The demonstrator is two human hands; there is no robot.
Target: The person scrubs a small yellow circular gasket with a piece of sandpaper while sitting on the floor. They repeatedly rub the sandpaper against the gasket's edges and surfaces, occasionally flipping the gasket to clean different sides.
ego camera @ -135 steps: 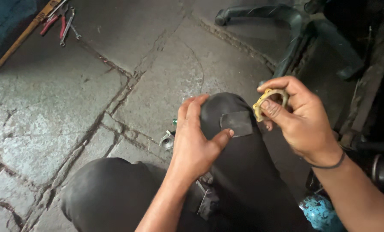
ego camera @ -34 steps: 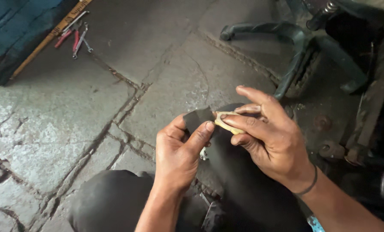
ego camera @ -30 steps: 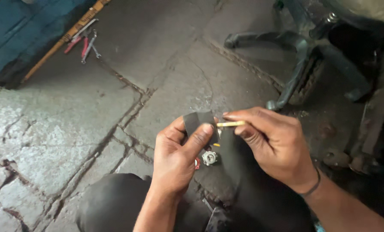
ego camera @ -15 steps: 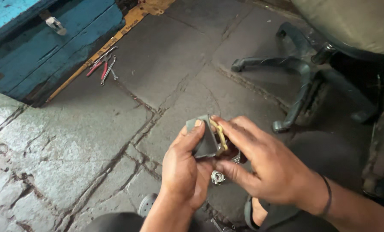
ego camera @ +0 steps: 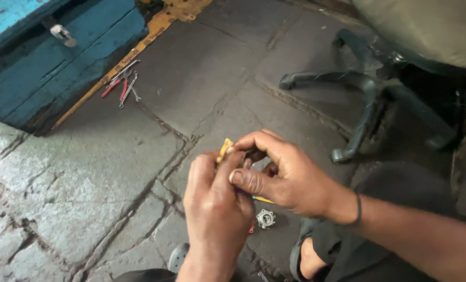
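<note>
Head view: yellow gasket (ego camera: 225,150) pinched between closed left hand (ego camera: 214,201) and right hand (ego camera: 282,175) fingertips.

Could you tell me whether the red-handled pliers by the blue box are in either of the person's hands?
No, the red-handled pliers lie on the stone floor beside the blue box, far from both hands, which meet around a small yellow part.

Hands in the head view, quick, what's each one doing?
Left hand: closed, contents hidden.
Right hand: pinching the small yellow flat part.
</note>
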